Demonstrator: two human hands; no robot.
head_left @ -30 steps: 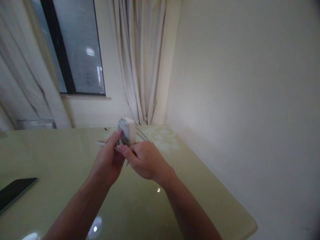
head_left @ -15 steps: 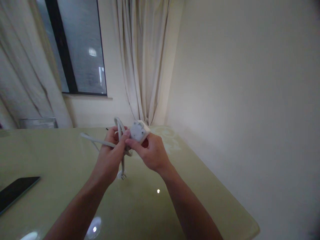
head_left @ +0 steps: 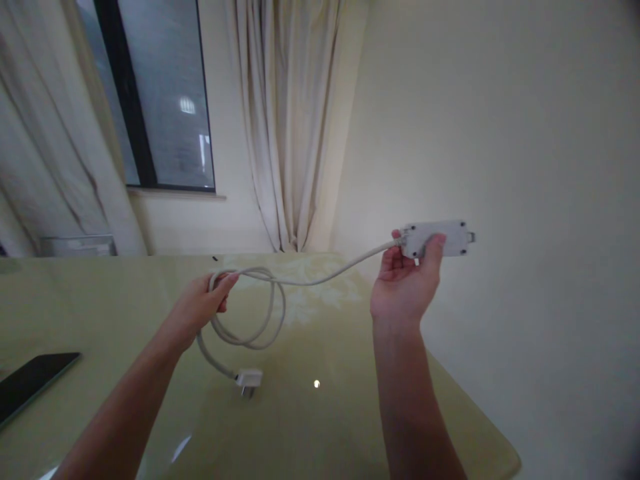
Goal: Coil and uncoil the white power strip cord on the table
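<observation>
My right hand [head_left: 404, 283] is raised at the right, beyond the table's edge, fingers closed on a white power strip [head_left: 437, 238] held level. Its white cable [head_left: 320, 277] runs left from the strip to my left hand [head_left: 203, 303], which is closed round loose loops of it above the table. From that hand the cable hangs down and ends in a white plug [head_left: 249, 380] resting on the tabletop.
A glossy pale green table [head_left: 125, 320] fills the lower half, with its right edge near the cream wall. A dark phone [head_left: 30, 383] lies at the left edge. Behind the table are a window [head_left: 155, 93] and beige curtains [head_left: 285, 120].
The hands have drawn apart. My right hand carried the power strip up and to the right, the cable has uncoiled between the hands, and the plug has dropped onto the table.
</observation>
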